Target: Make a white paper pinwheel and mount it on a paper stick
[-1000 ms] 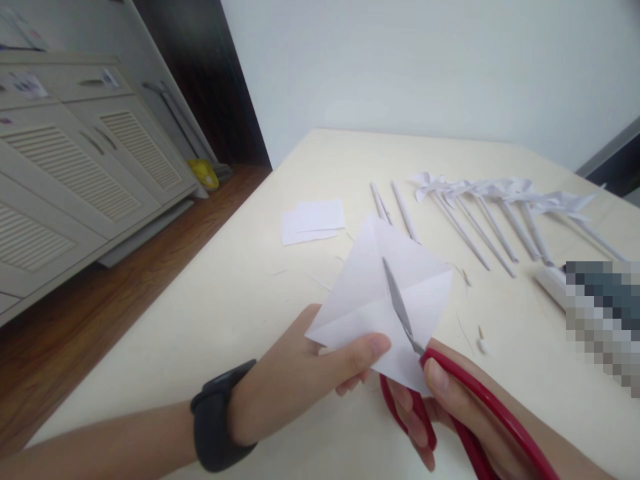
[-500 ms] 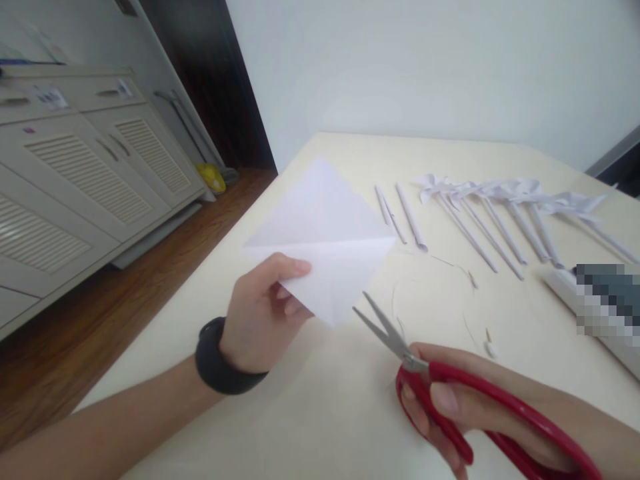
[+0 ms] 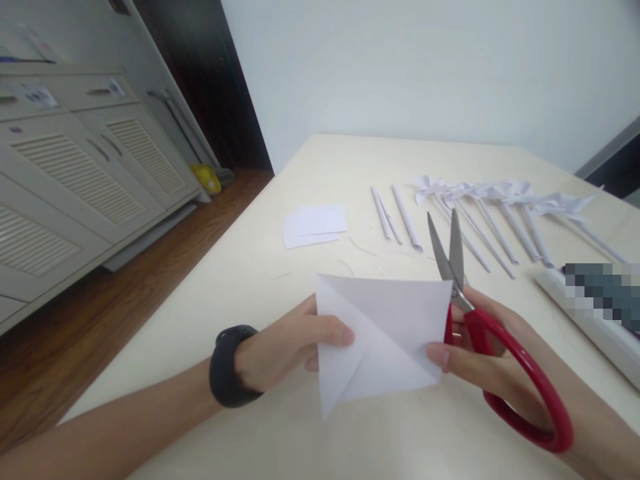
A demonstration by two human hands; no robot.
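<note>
Holding the white paper square [image 3: 385,333] above the table [image 3: 240,293], my left hand [image 3: 290,343] pinches its left edge and hides that part. My right hand [image 3: 480,363] grips the red scissors [image 3: 493,353], a fingertip touching the paper's right corner. Their blades, slightly apart, point to the far side. The pixelated object [image 3: 603,293] at right I cannot identify.

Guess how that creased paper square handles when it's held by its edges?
Paper looks thin and light, probably floppy. Creases likely stiffen it: it spans flat between left hand and right hand. Likely tears easily near the scissors.
</note>
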